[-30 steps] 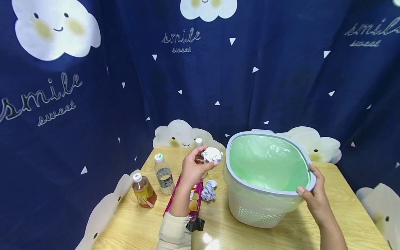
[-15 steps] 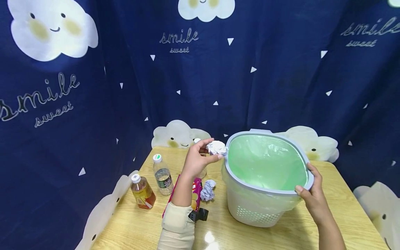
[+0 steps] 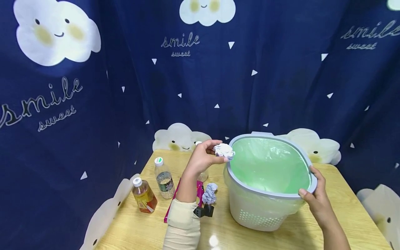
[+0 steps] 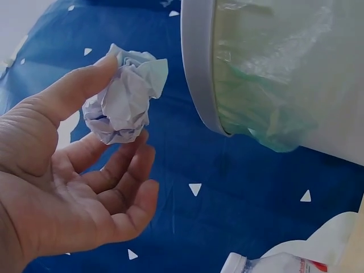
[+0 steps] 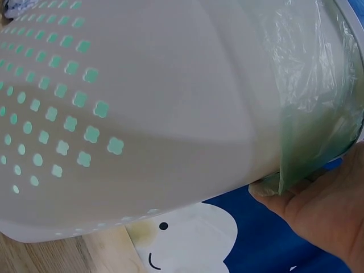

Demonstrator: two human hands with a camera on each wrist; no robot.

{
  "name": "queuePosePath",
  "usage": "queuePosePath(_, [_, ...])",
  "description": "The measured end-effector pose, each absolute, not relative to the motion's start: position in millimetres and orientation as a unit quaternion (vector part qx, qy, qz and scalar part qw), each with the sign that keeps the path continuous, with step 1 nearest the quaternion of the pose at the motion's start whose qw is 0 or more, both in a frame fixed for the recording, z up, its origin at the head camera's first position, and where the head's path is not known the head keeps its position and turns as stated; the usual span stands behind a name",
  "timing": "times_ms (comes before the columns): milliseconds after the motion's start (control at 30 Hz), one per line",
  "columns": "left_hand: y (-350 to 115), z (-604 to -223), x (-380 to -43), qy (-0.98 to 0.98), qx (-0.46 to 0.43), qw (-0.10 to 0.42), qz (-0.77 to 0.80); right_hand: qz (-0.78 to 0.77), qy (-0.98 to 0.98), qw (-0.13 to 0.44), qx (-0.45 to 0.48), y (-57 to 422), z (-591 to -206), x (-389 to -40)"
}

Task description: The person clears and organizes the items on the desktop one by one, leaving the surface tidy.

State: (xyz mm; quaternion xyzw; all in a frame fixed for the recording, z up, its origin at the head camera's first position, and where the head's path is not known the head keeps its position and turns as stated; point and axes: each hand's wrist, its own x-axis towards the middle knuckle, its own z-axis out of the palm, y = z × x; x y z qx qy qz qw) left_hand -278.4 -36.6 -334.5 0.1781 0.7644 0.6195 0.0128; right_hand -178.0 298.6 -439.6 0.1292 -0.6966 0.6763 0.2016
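My left hand point(image 3: 203, 158) pinches a crumpled ball of white paper point(image 3: 224, 151) between thumb and fingers, at the left rim of the trash bin point(image 3: 265, 192). In the left wrist view the paper ball point(image 4: 128, 96) shows beside the bin's grey rim point(image 4: 199, 68). A green plastic liner point(image 3: 268, 163) is folded over the rim and covers the inside. My right hand point(image 3: 318, 194) grips the rim at the bin's right front corner, thumb on top. From the right wrist, the bin's perforated wall point(image 5: 170, 102) fills most of the view, with the right hand point(image 5: 324, 205) at its liner edge.
Left of the bin lie more crumpled paper point(image 3: 209, 194) and a magenta snack package point(image 3: 200, 191), partly behind my forearm. A water bottle point(image 3: 164, 180) and a bottle of amber drink point(image 3: 144, 196) stand further left. Another bottle point(image 3: 203, 176) is mostly hidden behind my left hand.
My left hand has moved right with the paper ball, from beside the bin to its left rim. The right hand keeps its grip on the rim.
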Motion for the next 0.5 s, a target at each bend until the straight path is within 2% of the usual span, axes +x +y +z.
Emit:
queuePosePath(200, [-28.6,-327.3,-282.7,0.788,0.197,0.015,0.584,0.68,-0.694,0.196,0.129,300.2,-440.1,-176.4])
queuePosePath(500, [-20.2,-309.4,-289.7,0.784,0.245,0.045,0.569,0.681,-0.698,0.186,0.119,298.6,-437.0,-176.4])
